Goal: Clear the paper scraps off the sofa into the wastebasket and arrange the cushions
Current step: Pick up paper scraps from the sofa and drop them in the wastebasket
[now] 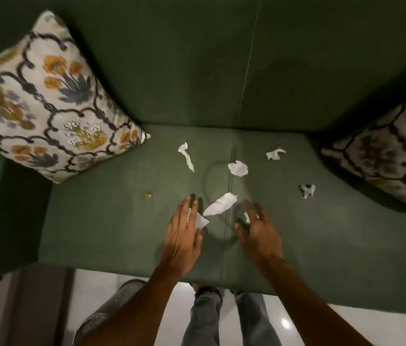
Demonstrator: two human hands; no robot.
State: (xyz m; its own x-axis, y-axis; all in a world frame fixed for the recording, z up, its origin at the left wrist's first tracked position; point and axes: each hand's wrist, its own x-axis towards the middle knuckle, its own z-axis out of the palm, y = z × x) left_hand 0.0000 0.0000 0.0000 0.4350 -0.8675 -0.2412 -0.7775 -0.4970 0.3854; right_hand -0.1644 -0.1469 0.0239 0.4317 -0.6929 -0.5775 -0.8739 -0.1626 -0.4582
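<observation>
Head view: I see both hands low over the sofa (122, 233) seat. Left hand (184, 236) lies flat, fingers spread, one scrap (200, 219) under its fingertips but not pinched. Right hand (259, 233) is blurred, loosely open; whether it grips the white bit beneath I cannot tell. Long scrap (220, 204) lies between them; four more lie further back. Wastebasket (102, 318) stands on the floor, lower left. Risk, my judgement: a flat sweep pushes scraps into the seat seam, or drops them short of the bin.

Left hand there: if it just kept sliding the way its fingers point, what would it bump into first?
The left hand already has a paper scrap at its fingertips. Beyond that, the long twisted scrap probably comes next, though depth is uncertain.
</observation>
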